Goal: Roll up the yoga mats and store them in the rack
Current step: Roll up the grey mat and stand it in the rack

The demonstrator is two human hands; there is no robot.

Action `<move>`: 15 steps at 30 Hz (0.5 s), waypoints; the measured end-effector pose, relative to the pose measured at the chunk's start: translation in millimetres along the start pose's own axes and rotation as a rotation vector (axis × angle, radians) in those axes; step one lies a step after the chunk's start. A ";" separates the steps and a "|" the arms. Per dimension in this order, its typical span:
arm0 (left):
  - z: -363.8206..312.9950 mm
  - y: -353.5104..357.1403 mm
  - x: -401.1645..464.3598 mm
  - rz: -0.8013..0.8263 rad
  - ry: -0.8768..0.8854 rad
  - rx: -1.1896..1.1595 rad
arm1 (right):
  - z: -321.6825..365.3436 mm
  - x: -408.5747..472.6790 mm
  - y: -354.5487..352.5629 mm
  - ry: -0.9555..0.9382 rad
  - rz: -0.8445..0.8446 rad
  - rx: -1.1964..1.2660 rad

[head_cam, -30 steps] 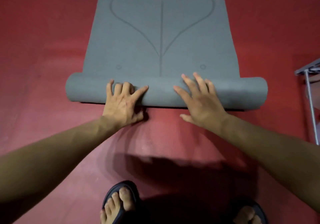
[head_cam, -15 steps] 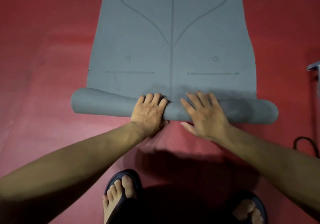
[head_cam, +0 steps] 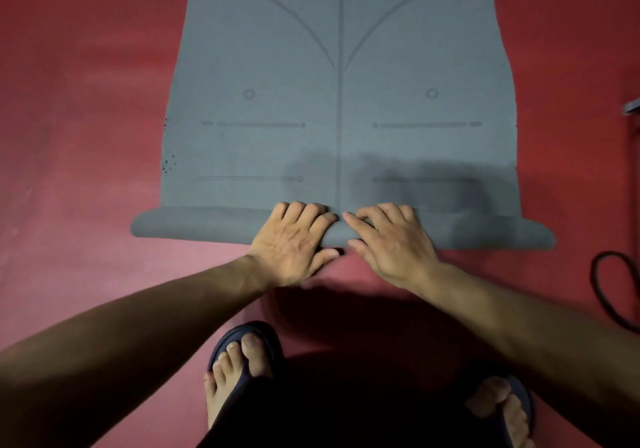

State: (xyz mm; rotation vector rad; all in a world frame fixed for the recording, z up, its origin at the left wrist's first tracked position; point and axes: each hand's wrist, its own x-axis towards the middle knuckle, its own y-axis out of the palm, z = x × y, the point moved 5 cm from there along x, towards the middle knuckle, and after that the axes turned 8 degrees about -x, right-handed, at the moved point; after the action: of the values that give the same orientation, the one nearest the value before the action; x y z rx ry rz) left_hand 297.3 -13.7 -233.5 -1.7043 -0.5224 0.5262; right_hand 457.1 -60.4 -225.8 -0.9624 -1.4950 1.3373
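A grey yoga mat (head_cam: 277,66) with printed alignment lines lies flat on the red floor, stretching away from me. Its near end is wound into a thin roll (head_cam: 194,224) lying crosswise. My left hand (head_cam: 294,243) grips the middle of the roll, fingers curled over the top and thumb against the near side. My right hand (head_cam: 391,239) holds the roll right beside it, fingers bent over the top and index finger pointing left along it. The two hands almost touch at the mat's centre line.
A grey metal corner of the rack (head_cam: 632,106) shows at the right edge. A black cord loop (head_cam: 602,284) lies on the floor at the right. My feet in dark sandals (head_cam: 242,361) (head_cam: 502,402) stand just behind the roll.
The roll has come closer to me and grown thinner, with more flat mat and printed lines showing. Both hands have moved together to the middle of the roll.
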 end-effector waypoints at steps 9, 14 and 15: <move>-20.4 11.5 -16.6 0.013 -0.175 -0.068 | 21.4 -15.1 0.6 0.197 0.183 0.139; -31.1 13.8 -24.0 -0.015 -0.197 -0.070 | 27.4 -27.7 7.9 0.222 0.164 0.177; -30.2 13.1 -25.6 -0.031 -0.176 -0.075 | 26.5 -29.2 8.6 0.217 0.156 0.194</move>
State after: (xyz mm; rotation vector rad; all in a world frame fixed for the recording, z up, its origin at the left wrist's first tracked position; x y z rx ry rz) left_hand 295.9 -55.0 -239.2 -1.7273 -0.7010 0.6451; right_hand 440.8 -95.1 -238.4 -1.0777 -1.1243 1.4100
